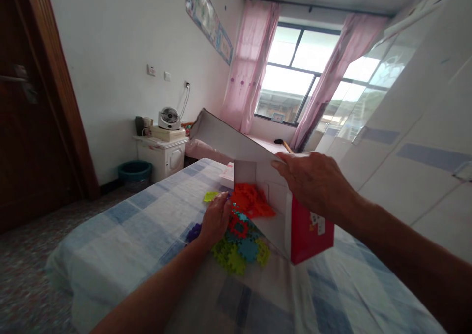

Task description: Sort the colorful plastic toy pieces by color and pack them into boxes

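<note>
A cardboard box (312, 230), pink-red outside and whitish inside, is tilted on its side over the bed with its flap raised. My right hand (313, 179) is closed on its upper edge, thumb to one side. Orange plastic gear pieces (250, 201) lie inside the box, toward its mouth. Below them is a pile of yellow-green gear pieces (236, 260) and blue gear pieces (249, 249) on the bedcover. My left hand (216, 218) reaches to the box's mouth, fingers extended beside the pieces. A purple piece (193, 231) lies left of that wrist.
The bed (121, 240) has a blue and white checked cover. Behind the box is a white box (227, 175). A white cabinet (162, 152) carries a small fan (169, 118); a green bin (134, 170) stands beside it. Glossy wardrobe doors (424, 142) line the right side.
</note>
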Demonstrator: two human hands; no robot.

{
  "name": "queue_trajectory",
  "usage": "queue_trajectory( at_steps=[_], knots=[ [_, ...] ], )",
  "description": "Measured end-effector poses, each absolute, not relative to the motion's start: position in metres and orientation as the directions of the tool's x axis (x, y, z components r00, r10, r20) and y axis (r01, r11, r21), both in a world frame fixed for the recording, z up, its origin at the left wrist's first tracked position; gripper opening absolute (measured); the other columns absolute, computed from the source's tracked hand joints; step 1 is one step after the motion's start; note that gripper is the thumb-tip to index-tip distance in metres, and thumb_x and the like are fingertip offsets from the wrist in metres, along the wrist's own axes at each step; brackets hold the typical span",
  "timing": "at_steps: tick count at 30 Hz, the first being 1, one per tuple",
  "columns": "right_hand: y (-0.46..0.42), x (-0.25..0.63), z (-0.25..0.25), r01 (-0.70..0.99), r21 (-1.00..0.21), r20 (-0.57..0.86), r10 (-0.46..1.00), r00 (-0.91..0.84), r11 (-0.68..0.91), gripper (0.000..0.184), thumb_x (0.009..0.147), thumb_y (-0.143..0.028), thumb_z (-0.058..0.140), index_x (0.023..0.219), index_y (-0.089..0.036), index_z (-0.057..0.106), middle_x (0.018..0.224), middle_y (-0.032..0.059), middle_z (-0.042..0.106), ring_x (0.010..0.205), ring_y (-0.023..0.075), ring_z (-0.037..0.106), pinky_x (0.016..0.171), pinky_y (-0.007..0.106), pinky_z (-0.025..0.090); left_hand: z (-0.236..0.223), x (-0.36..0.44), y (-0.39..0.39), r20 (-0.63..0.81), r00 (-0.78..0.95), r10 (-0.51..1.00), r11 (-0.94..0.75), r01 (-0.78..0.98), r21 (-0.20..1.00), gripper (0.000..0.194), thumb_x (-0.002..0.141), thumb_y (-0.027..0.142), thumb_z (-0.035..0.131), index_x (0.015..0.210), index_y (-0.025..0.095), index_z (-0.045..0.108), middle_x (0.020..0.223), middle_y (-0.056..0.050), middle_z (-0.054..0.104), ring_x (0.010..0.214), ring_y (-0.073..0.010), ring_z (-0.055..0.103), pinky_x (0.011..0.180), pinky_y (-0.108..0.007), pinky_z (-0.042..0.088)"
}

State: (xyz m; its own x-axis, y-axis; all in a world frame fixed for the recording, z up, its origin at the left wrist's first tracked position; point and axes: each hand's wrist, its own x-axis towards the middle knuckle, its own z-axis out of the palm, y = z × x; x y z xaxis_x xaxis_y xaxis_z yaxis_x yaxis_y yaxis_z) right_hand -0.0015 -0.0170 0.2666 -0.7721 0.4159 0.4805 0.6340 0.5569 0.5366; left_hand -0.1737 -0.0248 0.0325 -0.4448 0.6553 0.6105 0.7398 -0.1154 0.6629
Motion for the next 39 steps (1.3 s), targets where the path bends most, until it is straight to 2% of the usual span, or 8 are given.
queue_trajectory(
  at_steps=[8, 13, 18, 24, 29, 34, 37, 39],
  knots=[
    [-0.030, -0.008, 0.262, 0.523, 0.630, 0.411, 0.325, -0.852, 0.574, 0.030, 0.093, -0.027, 0.033, 0.094, -0.021, 0.062, 0.067, 0.0051, 0.064, 0.061, 0.0184, 0.059, 0.052, 0.027, 0.024, 0.028, -0.178, -0.022, 0.626, -0.496, 0.602, -0.108, 0.726, 0.679, 0.045, 0.093, 0.035, 0.027, 0.121, 0.009, 0.052, 0.126, -0.016, 0.056, 0.122, -0.0233, 0.047, 0.107, -0.045, 0.034],
    [-0.041, -0.005, 0.267, 0.557, 0.616, 0.470, 0.308, -0.827, 0.557, 0.029, 0.094, -0.029, 0.033, 0.099, -0.021, 0.060, 0.068, 0.0051, 0.064, 0.062, 0.0178, 0.059, 0.052, 0.026, 0.025, 0.025, -0.180, -0.019, 0.624, -0.456, 0.634, -0.095, 0.755, 0.648, 0.046, 0.094, 0.034, 0.024, 0.122, 0.009, 0.051, 0.129, -0.017, 0.054, 0.125, -0.0235, 0.044, 0.108, -0.046, 0.032],
    [-0.045, -0.003, 0.270, 0.484, 0.653, 0.381, 0.300, -0.874, 0.582, 0.021, 0.090, -0.020, 0.039, 0.090, -0.019, 0.060, 0.072, 0.0060, 0.065, 0.064, 0.0178, 0.060, 0.052, 0.027, 0.026, 0.022, -0.181, -0.018, 0.626, -0.445, 0.640, -0.077, 0.774, 0.629, 0.046, 0.094, 0.034, 0.024, 0.123, 0.009, 0.050, 0.129, -0.018, 0.053, 0.127, -0.0247, 0.042, 0.108, -0.047, 0.032],
    [-0.049, 0.009, 0.270, 0.529, 0.611, 0.451, 0.289, -0.844, 0.590, 0.021, 0.090, -0.022, 0.039, 0.092, -0.019, 0.059, 0.082, 0.0056, 0.067, 0.070, 0.0184, 0.061, 0.057, 0.028, 0.031, 0.019, -0.183, -0.017, 0.634, -0.420, 0.649, -0.068, 0.798, 0.599, 0.046, 0.094, 0.034, 0.025, 0.124, 0.008, 0.048, 0.130, -0.019, 0.051, 0.128, -0.0252, 0.041, 0.108, -0.049, 0.030],
    [-0.049, 0.017, 0.268, 0.522, 0.599, 0.419, 0.318, -0.850, 0.607, 0.020, 0.087, -0.014, 0.041, 0.086, -0.019, 0.060, 0.081, 0.0057, 0.068, 0.069, 0.0179, 0.060, 0.057, 0.028, 0.031, 0.020, -0.184, -0.018, 0.603, -0.448, 0.660, -0.055, 0.771, 0.634, 0.049, 0.094, 0.037, 0.024, 0.124, 0.007, 0.049, 0.130, -0.019, 0.052, 0.128, -0.0254, 0.041, 0.108, -0.048, 0.030],
    [-0.043, 0.039, 0.269, 0.646, 0.535, 0.564, 0.339, -0.753, 0.545, 0.024, 0.091, -0.022, 0.039, 0.101, -0.021, 0.061, 0.087, 0.0045, 0.069, 0.069, 0.0171, 0.061, 0.058, 0.027, 0.031, 0.020, -0.187, -0.017, 0.590, -0.442, 0.675, -0.049, 0.772, 0.634, 0.055, 0.093, 0.041, 0.022, 0.125, 0.004, 0.048, 0.132, -0.022, 0.049, 0.127, -0.0269, 0.041, 0.108, -0.048, 0.030],
    [-0.048, 0.044, 0.266, 0.631, 0.513, 0.591, 0.293, -0.751, 0.582, 0.024, 0.091, -0.021, 0.040, 0.103, -0.021, 0.061, 0.091, 0.0037, 0.069, 0.073, 0.0165, 0.061, 0.062, 0.027, 0.034, 0.019, -0.188, -0.016, 0.594, -0.438, 0.675, -0.047, 0.777, 0.627, 0.056, 0.093, 0.043, 0.022, 0.124, 0.004, 0.049, 0.131, -0.021, 0.050, 0.127, -0.0269, 0.041, 0.108, -0.048, 0.030],
    [-0.051, 0.042, 0.262, 0.586, 0.517, 0.546, 0.286, -0.787, 0.624, 0.023, 0.089, -0.017, 0.040, 0.096, -0.020, 0.062, 0.088, 0.0041, 0.069, 0.073, 0.0166, 0.061, 0.063, 0.027, 0.035, 0.018, -0.188, -0.016, 0.605, -0.441, 0.663, -0.052, 0.778, 0.626, 0.053, 0.093, 0.043, 0.023, 0.121, 0.008, 0.051, 0.128, -0.019, 0.053, 0.126, -0.0261, 0.043, 0.108, -0.048, 0.031]
  ],
)
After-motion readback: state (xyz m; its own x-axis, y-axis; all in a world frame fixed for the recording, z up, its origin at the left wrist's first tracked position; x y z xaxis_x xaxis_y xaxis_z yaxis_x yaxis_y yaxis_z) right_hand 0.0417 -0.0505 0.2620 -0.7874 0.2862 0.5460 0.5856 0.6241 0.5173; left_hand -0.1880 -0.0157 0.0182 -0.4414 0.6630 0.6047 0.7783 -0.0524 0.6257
